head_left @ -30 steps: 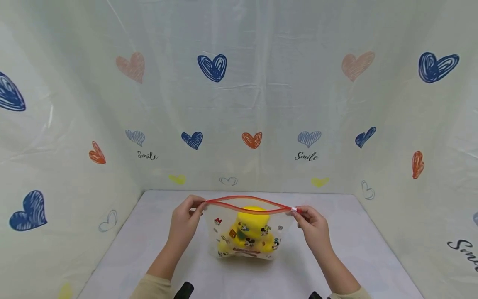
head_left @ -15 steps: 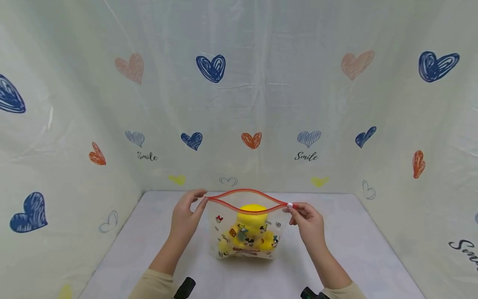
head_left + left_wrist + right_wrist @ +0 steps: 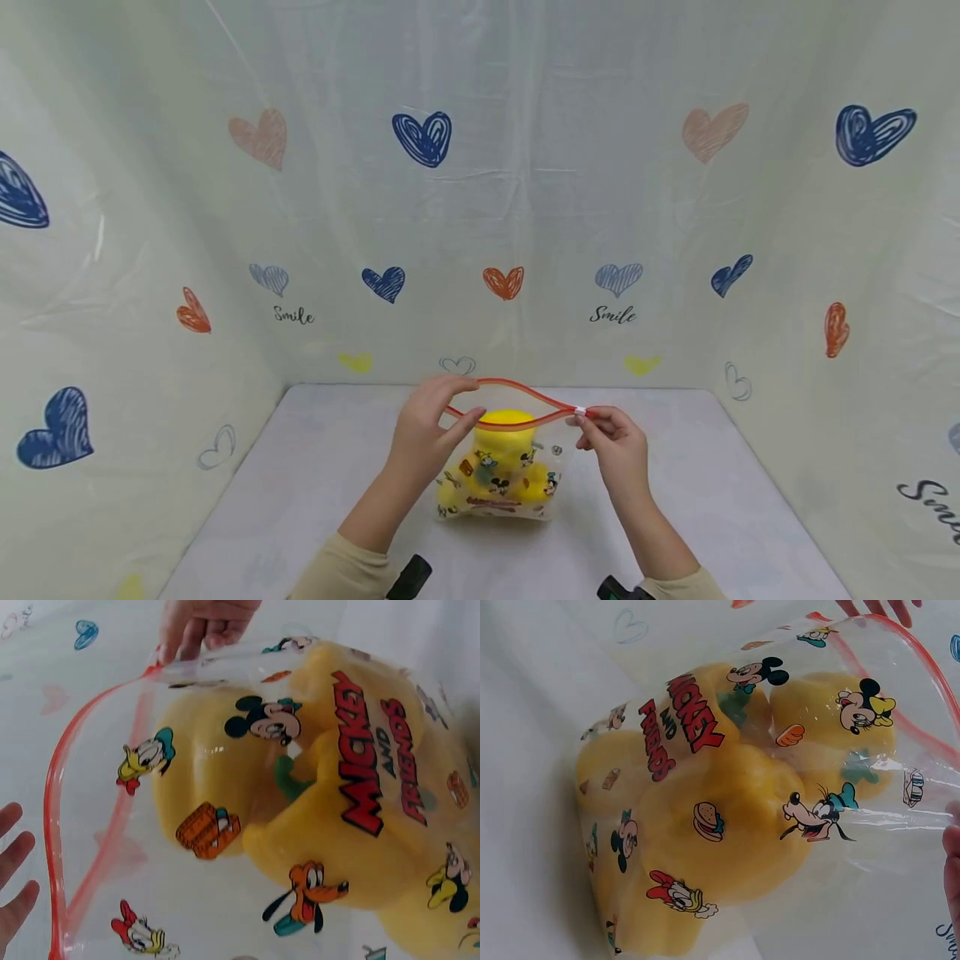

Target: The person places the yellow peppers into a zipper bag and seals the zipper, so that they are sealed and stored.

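A clear zip bag [image 3: 495, 505] printed with cartoon characters stands upright on the table, its red-edged mouth [image 3: 517, 384] gaping. Inside are several yellow bell peppers [image 3: 330, 855] with green stems, seen through the film in both wrist views. My right hand [image 3: 621, 450] pinches the mouth's right end, beside the white slider [image 3: 580, 411]. At the left part of the mouth is my left hand [image 3: 423, 425], thumb and fingers spread apart. In the left wrist view its fingertips [image 3: 16, 859] stand clear of the red edge. The mouth's left end is hidden behind this hand in the head view.
The white table [image 3: 315, 450] reaches back to a hanging sheet [image 3: 555, 217] printed with hearts and the word Smile. Similar sheeting encloses both sides. Dark wrist-worn devices [image 3: 409, 577] show at the lower edge of the head view.
My left hand has let go of the bag's left end and moved right along the mouth, fingers spread. The mouth gapes wider than a second ago. The right hand shifted slightly left, still pinching.
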`<state>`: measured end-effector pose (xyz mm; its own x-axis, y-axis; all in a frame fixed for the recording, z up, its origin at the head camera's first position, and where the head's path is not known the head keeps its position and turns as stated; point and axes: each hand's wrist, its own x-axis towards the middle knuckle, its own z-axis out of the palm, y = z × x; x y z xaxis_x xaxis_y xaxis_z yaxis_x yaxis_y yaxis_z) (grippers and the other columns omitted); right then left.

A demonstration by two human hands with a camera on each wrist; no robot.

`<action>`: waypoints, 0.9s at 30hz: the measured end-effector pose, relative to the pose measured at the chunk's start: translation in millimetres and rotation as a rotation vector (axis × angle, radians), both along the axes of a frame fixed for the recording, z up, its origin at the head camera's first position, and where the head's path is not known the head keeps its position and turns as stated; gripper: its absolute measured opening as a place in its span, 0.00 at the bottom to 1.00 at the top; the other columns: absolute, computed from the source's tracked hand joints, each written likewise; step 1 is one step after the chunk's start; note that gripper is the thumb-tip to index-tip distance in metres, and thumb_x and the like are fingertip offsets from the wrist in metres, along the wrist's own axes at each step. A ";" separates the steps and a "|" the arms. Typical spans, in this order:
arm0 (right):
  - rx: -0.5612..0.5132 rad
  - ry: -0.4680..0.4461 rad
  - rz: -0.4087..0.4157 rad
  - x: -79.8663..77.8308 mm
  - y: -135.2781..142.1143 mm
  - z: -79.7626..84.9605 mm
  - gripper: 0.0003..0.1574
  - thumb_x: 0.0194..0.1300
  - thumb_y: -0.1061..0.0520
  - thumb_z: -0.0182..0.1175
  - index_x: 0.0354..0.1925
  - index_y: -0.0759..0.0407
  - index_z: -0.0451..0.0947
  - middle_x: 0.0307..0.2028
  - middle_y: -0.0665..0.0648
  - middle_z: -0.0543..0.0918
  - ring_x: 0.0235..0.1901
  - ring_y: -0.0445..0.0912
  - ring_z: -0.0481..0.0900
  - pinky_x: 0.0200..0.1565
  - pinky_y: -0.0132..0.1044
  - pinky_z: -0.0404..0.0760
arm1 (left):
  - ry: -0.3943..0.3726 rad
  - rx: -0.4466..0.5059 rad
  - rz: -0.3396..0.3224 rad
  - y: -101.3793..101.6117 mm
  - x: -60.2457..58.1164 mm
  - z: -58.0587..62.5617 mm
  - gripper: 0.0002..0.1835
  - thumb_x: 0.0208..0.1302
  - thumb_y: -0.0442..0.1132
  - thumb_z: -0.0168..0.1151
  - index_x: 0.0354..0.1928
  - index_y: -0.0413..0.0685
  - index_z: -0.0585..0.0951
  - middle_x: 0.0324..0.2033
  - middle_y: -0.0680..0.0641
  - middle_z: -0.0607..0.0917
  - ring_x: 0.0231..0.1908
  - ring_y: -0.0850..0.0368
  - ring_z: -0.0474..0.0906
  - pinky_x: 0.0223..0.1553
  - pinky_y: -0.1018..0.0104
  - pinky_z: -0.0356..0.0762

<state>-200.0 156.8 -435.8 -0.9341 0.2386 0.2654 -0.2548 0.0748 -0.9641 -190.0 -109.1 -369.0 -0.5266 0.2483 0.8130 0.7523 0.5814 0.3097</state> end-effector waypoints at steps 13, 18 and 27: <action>-0.010 0.004 -0.012 1.5 -2.8 -0.8 0.09 0.67 0.61 0.62 0.43 0.64 0.76 0.36 0.57 0.88 0.24 0.49 0.81 0.36 0.33 0.84 | -0.093 -0.104 -0.061 48.9 -3.8 14.2 0.19 0.55 0.45 0.74 0.48 0.47 0.83 0.46 0.52 0.85 0.50 0.55 0.78 0.53 0.60 0.77; -0.029 0.031 0.003 2.6 -4.8 -1.9 0.09 0.68 0.61 0.61 0.44 0.64 0.76 0.36 0.58 0.87 0.25 0.49 0.82 0.38 0.33 0.84 | -0.164 -0.213 -0.035 62.7 -7.6 18.5 0.20 0.57 0.50 0.71 0.50 0.51 0.83 0.47 0.53 0.85 0.51 0.57 0.79 0.52 0.63 0.78; -0.052 0.061 0.006 7.3 -10.2 -1.0 0.09 0.69 0.61 0.59 0.44 0.67 0.76 0.32 0.53 0.87 0.26 0.47 0.82 0.39 0.34 0.84 | -0.200 -0.397 0.044 81.0 -14.1 18.4 0.22 0.57 0.56 0.69 0.49 0.55 0.84 0.47 0.56 0.85 0.49 0.59 0.79 0.49 0.68 0.79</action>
